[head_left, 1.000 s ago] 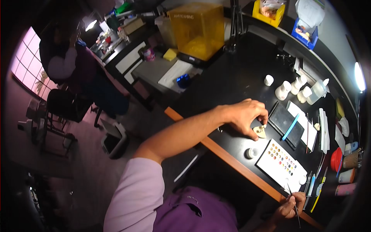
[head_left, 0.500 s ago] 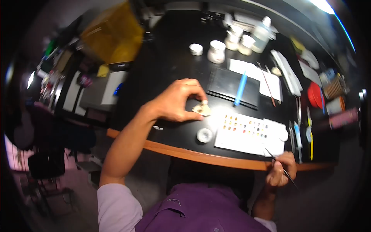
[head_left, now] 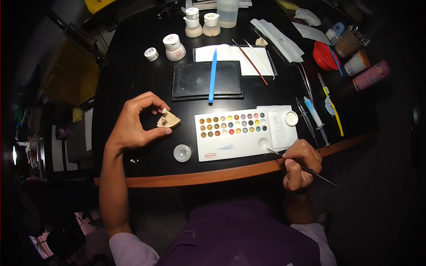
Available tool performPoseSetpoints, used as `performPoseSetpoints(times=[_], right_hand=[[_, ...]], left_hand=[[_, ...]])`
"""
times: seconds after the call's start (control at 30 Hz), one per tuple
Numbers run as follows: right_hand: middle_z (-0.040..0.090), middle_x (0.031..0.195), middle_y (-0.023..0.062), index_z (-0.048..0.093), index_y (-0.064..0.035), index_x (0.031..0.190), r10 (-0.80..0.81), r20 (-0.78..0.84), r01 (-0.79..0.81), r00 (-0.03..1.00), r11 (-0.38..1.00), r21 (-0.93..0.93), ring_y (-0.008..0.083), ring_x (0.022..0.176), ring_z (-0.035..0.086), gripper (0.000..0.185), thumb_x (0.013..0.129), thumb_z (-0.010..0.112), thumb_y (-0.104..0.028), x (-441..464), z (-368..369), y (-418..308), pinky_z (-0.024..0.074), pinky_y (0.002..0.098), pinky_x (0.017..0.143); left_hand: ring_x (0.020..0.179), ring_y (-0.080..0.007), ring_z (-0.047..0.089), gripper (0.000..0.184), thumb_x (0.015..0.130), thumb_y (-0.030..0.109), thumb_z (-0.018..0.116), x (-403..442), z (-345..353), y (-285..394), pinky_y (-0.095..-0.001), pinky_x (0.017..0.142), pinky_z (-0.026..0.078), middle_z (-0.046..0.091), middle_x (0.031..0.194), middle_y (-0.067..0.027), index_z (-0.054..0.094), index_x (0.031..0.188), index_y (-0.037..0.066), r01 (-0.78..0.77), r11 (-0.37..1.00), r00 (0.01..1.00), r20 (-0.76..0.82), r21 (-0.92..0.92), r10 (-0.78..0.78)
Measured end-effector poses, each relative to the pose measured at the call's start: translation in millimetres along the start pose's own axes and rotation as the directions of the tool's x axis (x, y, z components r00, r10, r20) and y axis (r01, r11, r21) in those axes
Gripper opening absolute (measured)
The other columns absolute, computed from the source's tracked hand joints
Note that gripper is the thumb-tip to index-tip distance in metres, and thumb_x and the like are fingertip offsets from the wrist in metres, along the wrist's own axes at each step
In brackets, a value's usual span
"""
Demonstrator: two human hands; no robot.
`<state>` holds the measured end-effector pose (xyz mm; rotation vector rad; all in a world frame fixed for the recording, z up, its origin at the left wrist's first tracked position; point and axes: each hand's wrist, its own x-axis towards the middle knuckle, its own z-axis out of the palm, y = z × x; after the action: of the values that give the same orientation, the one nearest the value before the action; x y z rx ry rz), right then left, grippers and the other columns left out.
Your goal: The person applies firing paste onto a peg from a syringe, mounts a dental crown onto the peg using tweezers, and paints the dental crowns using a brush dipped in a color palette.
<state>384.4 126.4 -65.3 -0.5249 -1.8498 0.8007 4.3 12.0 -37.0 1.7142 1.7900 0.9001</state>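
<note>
My left hand pinches a beige, ribbed, fan-shaped holder between thumb and fingers. A small pale tooth-like piece sits at its upper edge, by my fingertips. In my right hand is a thin dark paintbrush, held like a pen. Its tip is at the round hollow of a white palette, though contact cannot be made out. Rows of small coloured paint wells cover the palette's upper part, with a bluish smear below. A small clear glass dish stands between my left hand and the palette.
Beyond the palette lies a black flat case with a blue stick across it. White jars stand farther back. Brushes rest on white paper. Tweezers, a syringe and a red bowl are at right.
The head view has turned and steadied, so the table's contents sit farther left and the palette colours show clearly. Both hands keep their holds; the brush tip now shows at the palette's hollow.
</note>
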Motion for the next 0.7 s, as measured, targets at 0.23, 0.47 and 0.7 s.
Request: performPoseSetpoints(times=[0.23,0.47,0.7], right_hand=[[0.054,0.064,0.0114,0.058,0.0020,0.073,0.066,-0.093,-0.057,0.993,0.994,0.098,0.0153,0.053,0.047,0.010,0.070,0.052,-0.006,-4,-1,4,0.0381,0.0296,0.052],[0.065,0.083,0.0156,0.066,0.0064,0.092,0.259,0.226,-0.324,0.939,0.887,0.330,0.0187,0.072,0.061,0.024,0.080,0.055,-0.011,46,-3,-18,0.0511,0.0312,0.070],[0.066,0.111,0.0182,0.068,0.0063,0.096,0.033,0.368,-0.195,0.929,0.890,0.412,0.0134,0.086,0.064,0.012,0.088,0.062,0.000,128,46,-16,0.0523,0.0267,0.080]], left_hand=[[0.091,-0.0163,0.066,0.042,0.068,0.017,0.096,-1,-8,2,-0.0314,0.084,0.054,0.071,0.100,-0.0063,0.075,0.102,0.003,-0.050,0.998,0.998,0.024,-0.047,0.051],[0.090,-0.0157,0.071,0.041,0.070,0.014,0.095,4,-24,16,-0.0318,0.088,0.056,0.077,0.096,-0.0057,0.076,0.105,0.004,-0.037,0.988,0.996,0.079,-0.147,0.049],[0.090,-0.0148,0.071,0.042,0.072,0.012,0.092,39,-25,38,-0.0307,0.089,0.057,0.077,0.096,-0.0064,0.076,0.110,0.002,-0.135,0.973,0.973,0.160,-0.186,0.166]])
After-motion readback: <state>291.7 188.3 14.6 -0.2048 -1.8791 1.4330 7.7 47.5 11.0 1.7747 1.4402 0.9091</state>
